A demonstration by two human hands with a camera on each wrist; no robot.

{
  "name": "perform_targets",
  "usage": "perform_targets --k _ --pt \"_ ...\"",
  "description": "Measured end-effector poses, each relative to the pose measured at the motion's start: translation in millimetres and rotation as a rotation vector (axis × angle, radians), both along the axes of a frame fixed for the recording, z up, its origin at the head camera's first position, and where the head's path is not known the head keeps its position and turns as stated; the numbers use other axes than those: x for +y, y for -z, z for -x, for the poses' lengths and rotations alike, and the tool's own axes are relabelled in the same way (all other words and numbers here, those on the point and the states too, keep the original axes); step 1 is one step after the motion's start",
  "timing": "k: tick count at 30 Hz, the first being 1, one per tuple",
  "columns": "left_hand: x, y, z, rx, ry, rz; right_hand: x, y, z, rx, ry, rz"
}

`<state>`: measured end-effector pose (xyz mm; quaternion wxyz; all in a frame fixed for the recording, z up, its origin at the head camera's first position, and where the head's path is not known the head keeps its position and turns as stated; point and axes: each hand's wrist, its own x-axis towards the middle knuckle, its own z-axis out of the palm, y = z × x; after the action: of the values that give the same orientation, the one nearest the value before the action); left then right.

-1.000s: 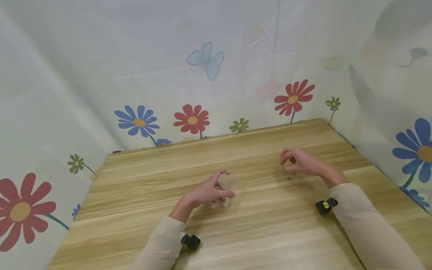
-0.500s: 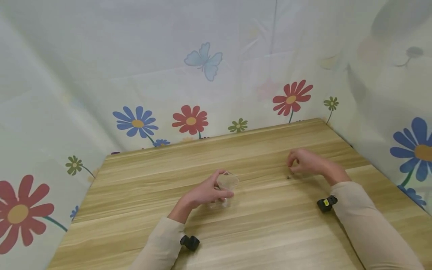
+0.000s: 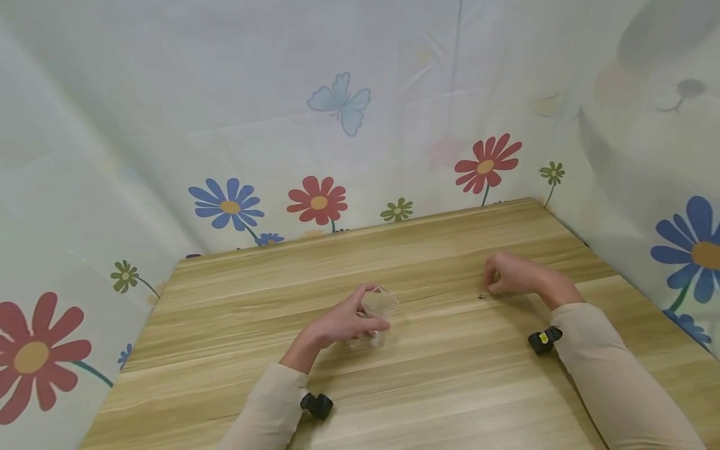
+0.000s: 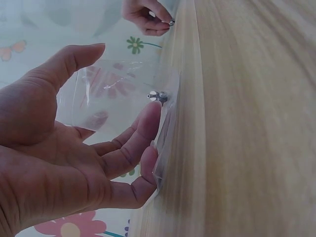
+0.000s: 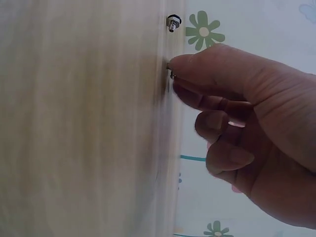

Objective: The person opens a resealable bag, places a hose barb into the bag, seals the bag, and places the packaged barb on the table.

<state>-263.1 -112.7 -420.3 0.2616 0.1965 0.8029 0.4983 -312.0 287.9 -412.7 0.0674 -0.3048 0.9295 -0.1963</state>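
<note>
My left hand [image 3: 345, 322] holds a clear plastic bag [image 3: 381, 302] spread between thumb and curled fingers, its mouth wide. Inside the bag, small metal fittings [image 4: 159, 97] show just past the fingertips in the left wrist view. To the right, thumb and forefinger of my right hand [image 3: 513, 275] pinch a tiny metal piece [image 5: 172, 75] right at the tabletop; most of it is hidden by the fingertips. A metal fitting with a dark ring [image 5: 173, 23] lies on the table just left of that hand.
Both hands work over a wood-grain table [image 3: 427, 387]. A white curtain [image 3: 253, 137] printed with flowers surrounds its back and sides. Black cameras [image 3: 317, 405] sit on both sleeves.
My right hand has moved slightly right and down, and its thumb and forefinger have come together. The small fitting beside it is now more exposed. My left hand and the bag have stayed in place.
</note>
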Motion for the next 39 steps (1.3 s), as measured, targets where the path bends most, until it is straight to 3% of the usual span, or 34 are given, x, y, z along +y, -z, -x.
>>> perform_targets --k 9,20,30,39 --pt "0.3 -0.3 0.3 -0.002 0.004 -0.015 1.4 3.4 0.6 0.003 0.004 -0.022" --pt "0.9 -1.3 -0.7 -0.009 -0.003 -0.006 -21.0 -10.4 -4.9 0.04 0.034 0.088" --pt "0.0 -1.5 -0.4 -0.008 -0.001 -0.01 -64.6 -38.0 -13.4 0.106 -0.069 0.136" --pt "0.7 -0.5 0.0 -0.015 -0.018 0.013 -115.1 -49.4 -22.7 0.114 -0.194 0.187"
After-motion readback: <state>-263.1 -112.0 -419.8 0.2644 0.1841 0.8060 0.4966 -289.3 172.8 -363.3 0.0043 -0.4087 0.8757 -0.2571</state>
